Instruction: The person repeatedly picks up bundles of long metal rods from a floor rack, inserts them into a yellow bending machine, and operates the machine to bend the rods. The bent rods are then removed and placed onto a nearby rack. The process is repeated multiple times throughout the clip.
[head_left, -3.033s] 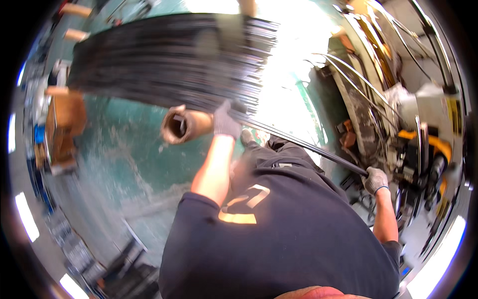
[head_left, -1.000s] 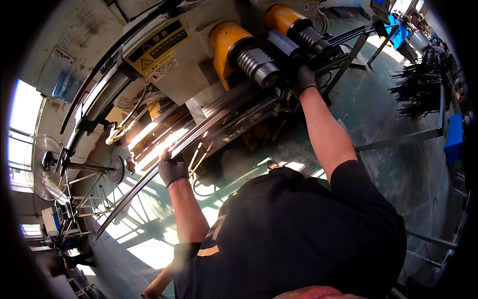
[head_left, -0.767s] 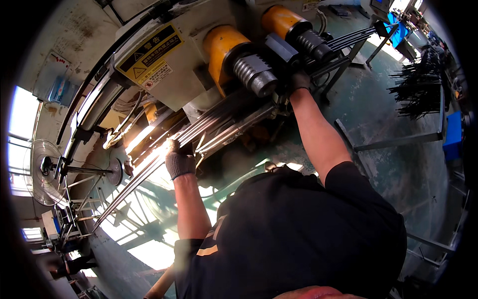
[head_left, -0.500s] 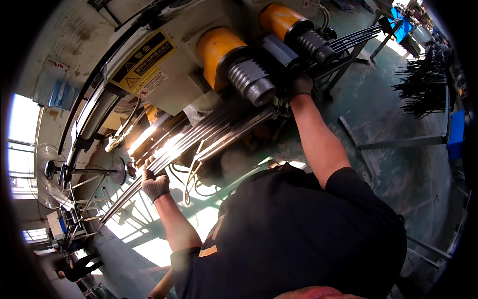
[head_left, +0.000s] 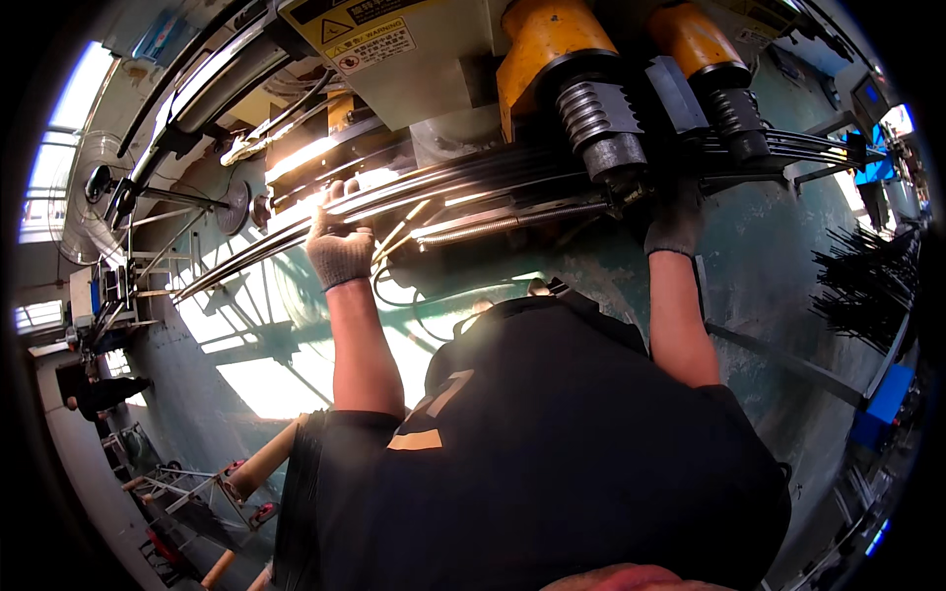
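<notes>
A bundle of long, thin metal rods runs across the machine from lower left toward the right. My left hand, in a knitted glove, is closed around these rods, its fingertips showing beyond them. Dark shadow under the machine swallows the fingers of my right hand, also gloved. It is just below a grey ridged spindle, near the rods; whether it grips anything is hidden.
Two orange housings with ridged spindles overhang the rods. A long sprung bar and hoses are below them. A fan stands at far left, a stack of dark rods at right. Another person is at far left.
My view has turned, so the machine and rods look more level. My left hand stays on the rods. My right hand appears farther right and lower, still in shadow.
</notes>
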The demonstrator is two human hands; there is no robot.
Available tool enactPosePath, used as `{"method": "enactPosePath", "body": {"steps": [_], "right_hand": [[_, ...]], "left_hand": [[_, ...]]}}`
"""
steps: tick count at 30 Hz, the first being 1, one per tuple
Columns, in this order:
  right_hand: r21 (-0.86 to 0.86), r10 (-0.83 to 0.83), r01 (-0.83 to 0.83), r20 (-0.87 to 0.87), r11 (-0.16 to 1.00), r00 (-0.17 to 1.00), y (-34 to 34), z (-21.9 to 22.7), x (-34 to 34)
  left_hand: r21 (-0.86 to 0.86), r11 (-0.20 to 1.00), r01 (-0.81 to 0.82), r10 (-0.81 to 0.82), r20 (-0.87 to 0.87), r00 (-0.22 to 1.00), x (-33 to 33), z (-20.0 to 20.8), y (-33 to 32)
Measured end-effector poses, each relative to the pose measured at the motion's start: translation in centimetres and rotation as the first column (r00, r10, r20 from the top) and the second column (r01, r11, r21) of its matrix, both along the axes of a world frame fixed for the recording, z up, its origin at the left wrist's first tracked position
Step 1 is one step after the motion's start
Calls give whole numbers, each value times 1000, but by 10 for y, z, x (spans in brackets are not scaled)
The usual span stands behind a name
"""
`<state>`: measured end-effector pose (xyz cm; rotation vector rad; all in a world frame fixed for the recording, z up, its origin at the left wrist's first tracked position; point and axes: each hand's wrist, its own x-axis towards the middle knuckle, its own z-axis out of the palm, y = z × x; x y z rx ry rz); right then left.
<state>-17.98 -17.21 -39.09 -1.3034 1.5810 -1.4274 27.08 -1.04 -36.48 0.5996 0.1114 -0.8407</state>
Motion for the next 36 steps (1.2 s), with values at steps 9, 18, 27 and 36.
{"method": "enactPosePath", "body": {"steps": [9,18,27,36], "right_hand": [[190,-69,-166,832,968,551,41,-67,-57],[423,-203,55,313,904,928,28,-98,-48],[539,26,-144,220,830,975,35,-131,-31],[634,-59,-100,224,767,973,71,-171,-36]], "left_hand": [[81,992,-97,92,71,993,14,-23,17],[143,986,-91,93,-7,996,-21,-12,-6],[423,903,-76,-354,831,429,-70,12,4],[-18,974,-224,221,-115,969,86,-11,97]]}}
